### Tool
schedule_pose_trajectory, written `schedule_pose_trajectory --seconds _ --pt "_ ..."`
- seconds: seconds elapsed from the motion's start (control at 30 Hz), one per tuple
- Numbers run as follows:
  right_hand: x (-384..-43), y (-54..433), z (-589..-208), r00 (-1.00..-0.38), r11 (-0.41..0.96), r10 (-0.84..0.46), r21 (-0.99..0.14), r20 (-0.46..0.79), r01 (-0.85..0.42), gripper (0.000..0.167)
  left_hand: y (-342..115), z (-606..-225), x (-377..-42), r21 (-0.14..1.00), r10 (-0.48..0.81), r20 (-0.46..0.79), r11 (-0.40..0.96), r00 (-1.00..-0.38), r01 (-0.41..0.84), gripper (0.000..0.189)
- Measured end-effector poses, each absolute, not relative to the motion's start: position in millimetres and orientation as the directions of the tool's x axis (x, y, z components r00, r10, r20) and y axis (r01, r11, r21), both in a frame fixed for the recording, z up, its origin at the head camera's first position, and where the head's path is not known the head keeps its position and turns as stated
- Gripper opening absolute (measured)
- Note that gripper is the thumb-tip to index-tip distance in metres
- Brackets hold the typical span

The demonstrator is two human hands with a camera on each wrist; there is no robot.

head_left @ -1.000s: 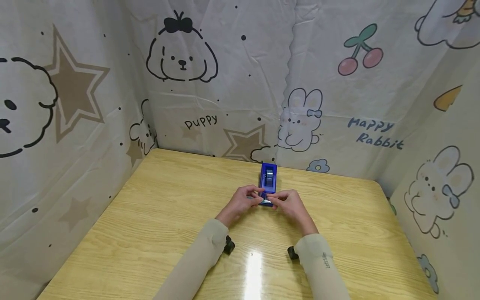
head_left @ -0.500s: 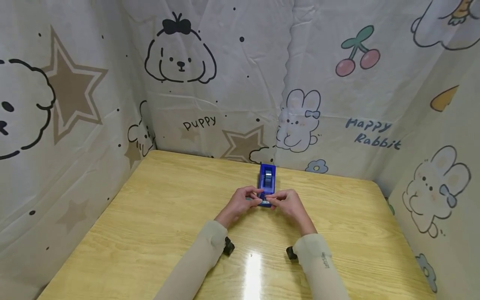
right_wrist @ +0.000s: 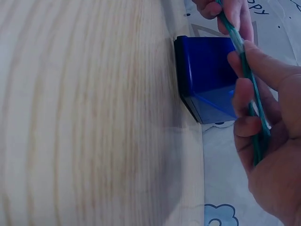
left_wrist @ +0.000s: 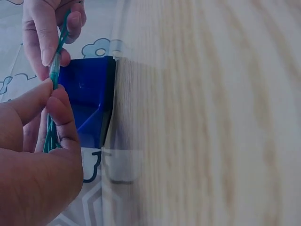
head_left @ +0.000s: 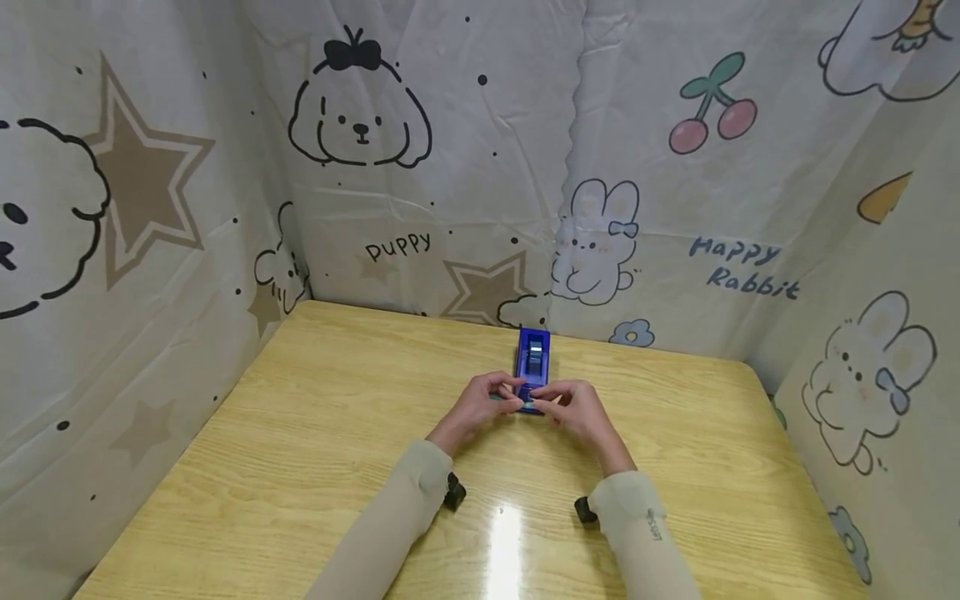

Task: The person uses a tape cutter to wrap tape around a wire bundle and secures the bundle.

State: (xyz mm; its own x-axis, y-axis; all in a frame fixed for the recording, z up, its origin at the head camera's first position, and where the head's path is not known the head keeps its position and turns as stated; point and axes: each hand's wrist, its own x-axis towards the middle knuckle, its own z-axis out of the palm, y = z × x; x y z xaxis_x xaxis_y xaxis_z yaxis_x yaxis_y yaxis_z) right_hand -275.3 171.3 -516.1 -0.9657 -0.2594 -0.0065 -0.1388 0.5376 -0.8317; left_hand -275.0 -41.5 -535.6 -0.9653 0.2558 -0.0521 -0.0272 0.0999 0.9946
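Note:
A bundle of thin green cord (left_wrist: 51,134) is held between both hands, with a short clear, shiny band like tape (left_wrist: 55,63) around its middle. My left hand (head_left: 474,408) pinches the cord at one end of this band, thumb against fingers. From the other side, my right hand (head_left: 576,412) pinches it with thumb and fingertips, and the cord (right_wrist: 256,117) trails on into its palm. Right behind the fingertips stands a blue tape dispenser (head_left: 533,378) with a roll of tape (head_left: 536,355) in it. Its near end is partly covered by the hands.
The wooden table (head_left: 360,400) reaches back to a printed cloth wall (head_left: 465,200), and the dispenser stands near that back edge. Similar cloth hangs at left and right. A black wrist camera (head_left: 454,492) sits at the left sleeve, another black camera (head_left: 585,510) at the right.
The shiny strip between the fingertips shows shorter than a second ago, and the right fingertips have shifted slightly. Both hands stay in front of the dispenser. The head view has tilted a little.

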Motion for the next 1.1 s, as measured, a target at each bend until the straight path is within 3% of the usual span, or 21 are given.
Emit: schedule_pose_trajectory --seconds 0.6,1.1 --pt "-276 173 -516 -0.971 0.519 -0.239 -0.843 0.016 -0.142 0.018 -39 -529 -276 0.994 0.277 -0.089 0.084 -0.957 -0.069 0.023" --pt "-278 171 -526 -0.967 0.470 -0.250 -0.867 0.048 -0.165 0.020 -42 -533 -276 0.996 0.272 -0.047 0.089 -0.961 -0.023 0.027"
